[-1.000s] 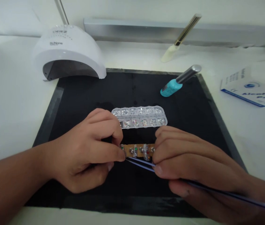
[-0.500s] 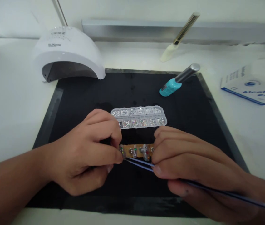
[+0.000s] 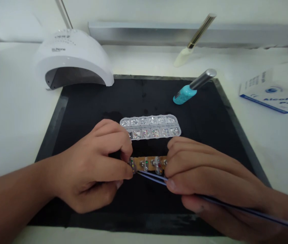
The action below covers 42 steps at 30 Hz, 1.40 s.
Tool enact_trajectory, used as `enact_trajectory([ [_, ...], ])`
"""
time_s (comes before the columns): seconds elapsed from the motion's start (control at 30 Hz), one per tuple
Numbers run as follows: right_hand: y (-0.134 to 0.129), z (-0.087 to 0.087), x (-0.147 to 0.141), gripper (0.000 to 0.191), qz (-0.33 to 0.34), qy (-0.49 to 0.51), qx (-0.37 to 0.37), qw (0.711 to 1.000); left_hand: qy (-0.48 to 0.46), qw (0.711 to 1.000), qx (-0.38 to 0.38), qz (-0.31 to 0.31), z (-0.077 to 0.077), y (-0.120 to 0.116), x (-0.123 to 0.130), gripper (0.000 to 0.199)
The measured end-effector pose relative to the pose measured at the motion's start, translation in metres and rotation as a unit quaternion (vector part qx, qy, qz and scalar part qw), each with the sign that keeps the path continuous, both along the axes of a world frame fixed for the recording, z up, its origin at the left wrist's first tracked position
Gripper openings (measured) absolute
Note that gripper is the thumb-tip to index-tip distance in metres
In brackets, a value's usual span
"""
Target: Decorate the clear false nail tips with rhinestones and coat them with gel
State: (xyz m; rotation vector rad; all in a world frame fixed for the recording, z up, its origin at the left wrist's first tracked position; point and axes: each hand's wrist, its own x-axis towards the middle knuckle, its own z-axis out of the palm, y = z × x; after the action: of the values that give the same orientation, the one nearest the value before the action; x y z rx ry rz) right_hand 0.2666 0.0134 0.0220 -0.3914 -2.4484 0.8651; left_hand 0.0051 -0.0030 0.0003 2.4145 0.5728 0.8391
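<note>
My left hand is closed, its thumb and forefinger pinched at the left end of a tan strip. Several decorated false nail tips stand along this strip, some with green or red stones. The leftmost nail tip sits right at my left fingertips, which partly cover it. Blue tweezers lie in my closed right hand; their points reach the lower edge of that leftmost tip. The knuckles of my right hand hide the strip's right end. Whether the tweezers grip a stone is too small to tell.
Behind the strip lies a clear rhinestone case on a black mat. A turquoise polish bottle stands on the mat, a cream one beyond it. A white nail lamp is back left, an alcohol pads box at right.
Almost nothing differs. Both hands, the strip and the tweezers hold the same place, and the view has shifted very slightly.
</note>
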Motion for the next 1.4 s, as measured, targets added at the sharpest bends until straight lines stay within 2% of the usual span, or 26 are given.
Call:
enact_trajectory([
  [0.2,-0.002,0.0,0.0,0.007,-0.014,0.013,-0.011,1.0,-0.005,1.0,-0.002,0.0,0.0,0.001,0.0,0.022],
  [0.3,-0.005,0.001,0.001,0.01,-0.027,0.03,-0.045,0.998,-0.001,1.0,0.008,0.003,0.0,0.001,0.001,0.023],
  [0.43,-0.005,-0.003,0.004,0.013,-0.061,0.101,-0.107,0.987,0.004,1.0,0.024,0.005,0.0,0.0,0.002,0.025],
  [0.53,-0.001,-0.013,0.005,0.015,-0.08,0.19,-0.153,0.966,0.007,1.0,0.026,0.003,0.0,0.0,0.003,0.024],
  [0.67,0.009,-0.023,-0.001,0.011,-0.194,0.28,-0.196,0.92,0.015,0.999,0.031,0.001,0.001,0.001,0.004,0.023],
  [0.77,0.015,-0.025,-0.005,0.008,-0.234,0.313,-0.209,0.897,0.025,0.999,0.038,0.006,0.003,0.003,0.005,0.022],
  [0.93,0.022,-0.022,-0.003,0.007,-0.214,0.293,-0.188,0.913,0.018,0.998,0.057,0.008,0.009,0.006,0.008,0.019],
  [1.03,0.025,-0.022,0.0,0.006,-0.215,0.29,-0.164,0.918,-0.007,0.998,0.067,0.02,0.007,0.009,0.011,0.018],
  [1.2,0.03,-0.025,0.005,0.01,-0.238,0.296,-0.134,0.915,-0.05,0.992,0.114,0.029,-0.007,0.014,0.015,0.024],
  [1.4,0.026,-0.031,0.014,0.017,-0.298,0.254,-0.09,0.916,-0.015,0.991,0.132,0.014,-0.025,0.017,0.017,0.029],
])
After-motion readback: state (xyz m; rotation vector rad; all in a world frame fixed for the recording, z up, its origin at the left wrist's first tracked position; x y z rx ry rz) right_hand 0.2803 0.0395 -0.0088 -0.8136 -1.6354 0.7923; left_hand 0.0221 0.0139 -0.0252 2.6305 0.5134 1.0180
